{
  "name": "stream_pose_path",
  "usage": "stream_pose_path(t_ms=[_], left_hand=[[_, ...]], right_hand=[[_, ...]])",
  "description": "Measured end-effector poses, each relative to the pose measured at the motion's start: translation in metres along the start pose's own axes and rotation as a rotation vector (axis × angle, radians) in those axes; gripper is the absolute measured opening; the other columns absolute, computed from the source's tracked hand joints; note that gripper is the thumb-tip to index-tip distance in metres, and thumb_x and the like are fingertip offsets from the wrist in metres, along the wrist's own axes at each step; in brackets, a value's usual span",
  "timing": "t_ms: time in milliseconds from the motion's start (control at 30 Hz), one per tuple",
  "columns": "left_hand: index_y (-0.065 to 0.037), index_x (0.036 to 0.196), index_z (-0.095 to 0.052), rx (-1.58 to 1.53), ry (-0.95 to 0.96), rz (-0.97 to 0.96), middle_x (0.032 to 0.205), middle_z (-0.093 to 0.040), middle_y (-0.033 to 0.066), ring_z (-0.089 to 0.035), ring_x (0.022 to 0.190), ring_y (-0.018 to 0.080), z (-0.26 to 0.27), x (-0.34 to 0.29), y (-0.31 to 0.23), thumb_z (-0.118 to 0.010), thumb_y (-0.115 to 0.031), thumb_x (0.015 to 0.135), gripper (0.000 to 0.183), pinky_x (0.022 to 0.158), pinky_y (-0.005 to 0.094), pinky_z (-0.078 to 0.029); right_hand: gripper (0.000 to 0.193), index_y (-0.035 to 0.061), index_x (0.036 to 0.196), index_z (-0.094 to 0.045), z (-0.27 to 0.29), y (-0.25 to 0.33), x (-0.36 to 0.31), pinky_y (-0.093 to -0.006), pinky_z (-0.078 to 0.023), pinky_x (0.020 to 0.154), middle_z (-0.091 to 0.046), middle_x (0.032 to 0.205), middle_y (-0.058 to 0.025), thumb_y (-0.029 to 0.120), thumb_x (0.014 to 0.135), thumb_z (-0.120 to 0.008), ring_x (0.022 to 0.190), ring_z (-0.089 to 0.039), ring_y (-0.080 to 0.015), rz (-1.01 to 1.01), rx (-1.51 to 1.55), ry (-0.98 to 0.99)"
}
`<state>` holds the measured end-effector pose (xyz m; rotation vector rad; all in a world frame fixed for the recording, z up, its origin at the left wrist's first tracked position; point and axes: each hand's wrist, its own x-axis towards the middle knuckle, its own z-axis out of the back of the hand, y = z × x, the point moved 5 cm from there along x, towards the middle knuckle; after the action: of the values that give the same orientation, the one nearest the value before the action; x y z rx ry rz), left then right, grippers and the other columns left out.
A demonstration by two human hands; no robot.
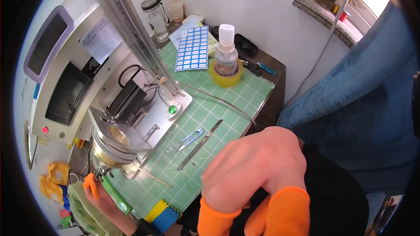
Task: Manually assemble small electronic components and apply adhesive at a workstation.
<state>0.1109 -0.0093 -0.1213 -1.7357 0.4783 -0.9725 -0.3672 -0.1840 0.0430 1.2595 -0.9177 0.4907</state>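
My right hand (256, 166) is raised close in front, its back toward me. The fingers bend down, with orange finger cots (286, 212) on them, and their tips run off the lower edge, so anything in them is hidden. At the lower left, my left hand (99, 196) is small and partly in view beside the round metal fixture (111, 148) of a machine. Its orange-capped fingers are bent close together; what they hold, if anything, cannot be made out. A green strip-like object (116, 196) lies alongside that hand.
On the green tiled mat (214, 100) lie blue thread snips (191, 139), a thin metal blade (201, 144) and a wooden stick (154, 177). Yellow and blue blocks (164, 215) sit at the near edge. A clear bottle (226, 59) stands inside a yellow tape roll (227, 78). A cable (218, 99) crosses the mat.
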Motion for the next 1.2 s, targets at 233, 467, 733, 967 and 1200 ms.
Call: stream_pose_path(t_ms=[233, 467, 733, 967, 1200], left_hand=[[0.004, 0.123, -0.058, -0.025, -0.038, 0.023, 0.126, -0.061, 0.0134, -0.058, 0.114, 0.0199, 0.028, 0.000, 0.004, -0.055, -0.008, 0.099, 0.027, 0.102, 0.0331, -0.045], [0.003, 0.121, -0.059, 0.346, -0.065, -0.047, 0.126, -0.061, 0.0114, -0.057, 0.115, 0.0179, 0.039, 0.000, 0.002, -0.054, -0.007, 0.101, 0.023, 0.104, 0.0314, -0.042], [0.004, 0.124, -0.058, -0.026, 0.000, 0.008, 0.128, -0.060, 0.0123, -0.056, 0.118, 0.0196, 0.046, 0.003, 0.010, -0.053, -0.007, 0.102, 0.025, 0.108, 0.0338, -0.040], [0.004, 0.124, -0.058, -0.025, 0.015, -0.010, 0.128, -0.061, 0.0144, -0.058, 0.116, 0.0212, 0.043, -0.003, 0.005, -0.054, -0.008, 0.101, 0.027, 0.106, 0.0346, -0.043], [0.004, 0.130, -0.054, -0.049, 0.004, 0.009, 0.128, -0.060, 0.0130, -0.058, 0.114, 0.0207, 0.024, -0.003, 0.007, -0.056, -0.013, 0.099, 0.036, 0.104, 0.0336, -0.044]], right_hand=[[0.015, 0.0046, 0.103, -0.073, 0.014, 0.005, -0.015, -0.0355, -0.051, 0.059, -0.069, 0.102, -0.0125, 0.014, 0.098, -0.062, 0.065, -0.060, -0.0177, 0.023, 0.042, -0.100], [0.014, 0.0052, 0.101, -0.073, 0.029, 0.001, -0.028, -0.0353, -0.051, 0.058, -0.069, 0.101, -0.0119, 0.015, 0.097, -0.063, 0.064, -0.060, -0.0170, 0.006, 0.096, -0.178], [0.014, 0.0059, 0.098, -0.073, 0.033, 0.008, -0.032, -0.0351, -0.051, 0.058, -0.069, 0.101, -0.0113, 0.015, 0.097, -0.063, 0.062, -0.059, -0.0162, 0.011, 0.162, -0.228], [0.014, 0.0065, 0.096, -0.074, 0.040, 0.016, -0.017, -0.0349, -0.051, 0.058, -0.069, 0.101, -0.0107, 0.016, 0.097, -0.064, 0.061, -0.058, -0.0154, 0.068, 0.198, -0.194], [0.014, 0.0071, 0.094, -0.074, 0.047, 0.030, 0.002, -0.0347, -0.050, 0.057, -0.068, 0.101, -0.0101, 0.017, 0.097, -0.064, 0.060, -0.058, -0.0147, 0.137, 0.234, -0.150]])
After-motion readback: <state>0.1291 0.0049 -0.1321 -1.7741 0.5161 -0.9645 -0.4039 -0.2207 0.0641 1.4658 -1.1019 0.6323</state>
